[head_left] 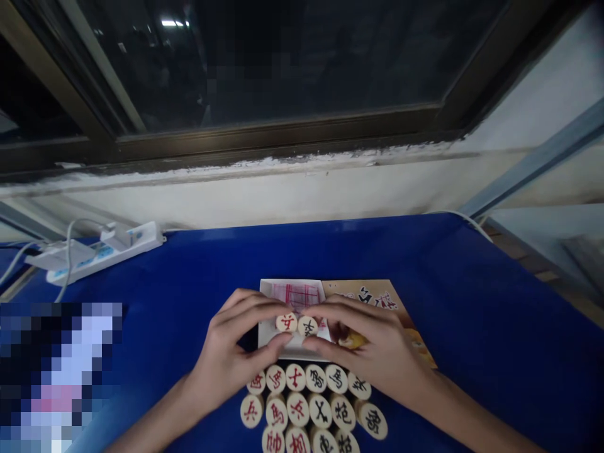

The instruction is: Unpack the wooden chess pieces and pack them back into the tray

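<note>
Side by side over a shallow white box [268, 343], two round Chinese chess pieces are held between fingertips. My left hand [231, 336] pinches a piece with a red character [286, 323] between thumb and fingers. In my right hand [377, 336] is a piece with a black character [308, 326], gripped the same way. A red-checked paper [297, 294] lies in the box. Just in front, several more pieces stand in rows, red ones [297, 409] to the left and black ones [320, 411] to the right; some look stacked.
Against the box's right side lies a printed tan cover [377, 289], partly under my right hand. A white power strip [113, 251] with plugs and cables sits at the blue table's [198, 258] back left. Behind are a wall and window; a metal bar [533, 163] slants at right.
</note>
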Action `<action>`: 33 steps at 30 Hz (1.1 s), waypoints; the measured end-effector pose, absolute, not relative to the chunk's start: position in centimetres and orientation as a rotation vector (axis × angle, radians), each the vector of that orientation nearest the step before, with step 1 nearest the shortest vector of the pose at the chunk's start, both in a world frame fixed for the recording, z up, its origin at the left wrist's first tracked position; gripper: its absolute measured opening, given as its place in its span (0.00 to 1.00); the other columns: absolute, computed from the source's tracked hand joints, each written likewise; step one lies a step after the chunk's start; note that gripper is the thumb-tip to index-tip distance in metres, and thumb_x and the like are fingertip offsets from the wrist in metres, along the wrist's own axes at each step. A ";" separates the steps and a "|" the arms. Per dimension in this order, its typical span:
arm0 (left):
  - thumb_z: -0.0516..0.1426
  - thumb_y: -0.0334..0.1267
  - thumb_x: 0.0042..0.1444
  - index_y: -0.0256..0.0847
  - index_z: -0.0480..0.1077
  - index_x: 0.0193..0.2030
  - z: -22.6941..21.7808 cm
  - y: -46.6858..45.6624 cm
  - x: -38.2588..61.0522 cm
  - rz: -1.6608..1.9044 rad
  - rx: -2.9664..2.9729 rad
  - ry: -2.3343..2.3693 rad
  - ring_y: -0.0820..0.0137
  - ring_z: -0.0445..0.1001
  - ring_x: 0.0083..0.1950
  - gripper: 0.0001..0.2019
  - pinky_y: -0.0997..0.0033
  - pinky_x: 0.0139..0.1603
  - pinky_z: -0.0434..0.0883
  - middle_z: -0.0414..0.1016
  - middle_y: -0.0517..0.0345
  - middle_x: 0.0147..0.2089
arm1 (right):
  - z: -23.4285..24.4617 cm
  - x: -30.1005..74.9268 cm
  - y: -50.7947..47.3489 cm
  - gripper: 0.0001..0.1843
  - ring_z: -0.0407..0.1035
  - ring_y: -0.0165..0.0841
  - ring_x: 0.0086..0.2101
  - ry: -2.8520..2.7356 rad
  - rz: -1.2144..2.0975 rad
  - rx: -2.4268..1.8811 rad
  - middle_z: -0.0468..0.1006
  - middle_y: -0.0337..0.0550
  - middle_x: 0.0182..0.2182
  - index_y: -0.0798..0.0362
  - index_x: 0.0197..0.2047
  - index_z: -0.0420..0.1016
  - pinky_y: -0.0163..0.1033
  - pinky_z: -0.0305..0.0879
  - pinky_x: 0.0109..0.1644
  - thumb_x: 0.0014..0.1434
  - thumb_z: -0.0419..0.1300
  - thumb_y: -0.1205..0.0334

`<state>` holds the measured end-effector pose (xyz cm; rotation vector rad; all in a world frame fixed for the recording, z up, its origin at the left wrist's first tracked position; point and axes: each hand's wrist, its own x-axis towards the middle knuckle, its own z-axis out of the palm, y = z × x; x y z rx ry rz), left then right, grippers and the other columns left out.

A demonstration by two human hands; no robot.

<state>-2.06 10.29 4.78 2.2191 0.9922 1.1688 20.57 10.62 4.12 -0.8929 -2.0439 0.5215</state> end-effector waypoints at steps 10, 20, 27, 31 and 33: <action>0.56 0.32 0.66 0.47 0.65 0.65 4.8 9.7 -1.9 1.064 2.059 0.891 0.66 0.72 0.48 0.22 0.65 0.46 0.72 0.73 0.52 0.48 | 4.5 20.8 10.4 0.10 0.77 0.28 0.33 -2.066 0.568 -0.893 0.82 0.40 0.38 0.47 0.50 0.76 0.34 0.76 0.39 0.66 0.60 0.57; 0.58 0.33 0.66 0.46 0.72 0.53 4.7 9.7 -1.6 1.056 1.778 0.924 0.70 0.74 0.43 0.10 0.69 0.43 0.72 0.76 0.55 0.47 | 4.1 20.6 9.9 0.10 0.71 0.23 0.25 -2.027 0.655 -0.935 0.81 0.35 0.34 0.47 0.48 0.76 0.30 0.72 0.31 0.64 0.62 0.58; 0.47 0.41 0.72 0.48 0.72 0.53 5.3 9.1 -1.9 1.029 1.786 0.930 0.71 0.70 0.36 0.13 0.70 0.36 0.67 0.69 0.57 0.39 | 4.4 20.7 10.1 0.09 0.71 0.25 0.26 -2.013 0.694 -0.968 0.81 0.37 0.34 0.47 0.47 0.77 0.30 0.71 0.31 0.64 0.61 0.59; 0.48 0.45 0.72 0.47 0.72 0.53 4.9 9.2 -2.2 1.023 1.702 0.929 0.73 0.67 0.31 0.13 0.72 0.31 0.65 0.67 0.60 0.35 | 4.6 20.7 10.0 0.08 0.70 0.24 0.25 -2.036 0.777 -0.966 0.82 0.36 0.35 0.46 0.46 0.77 0.31 0.71 0.31 0.63 0.62 0.59; 0.50 0.47 0.71 0.46 0.71 0.50 4.5 9.3 -2.1 0.988 1.552 0.902 0.76 0.66 0.27 0.12 0.74 0.29 0.65 0.68 0.62 0.33 | 4.6 20.5 9.9 0.09 0.70 0.25 0.25 -2.056 0.761 -0.953 0.82 0.38 0.36 0.47 0.47 0.77 0.33 0.71 0.32 0.64 0.61 0.58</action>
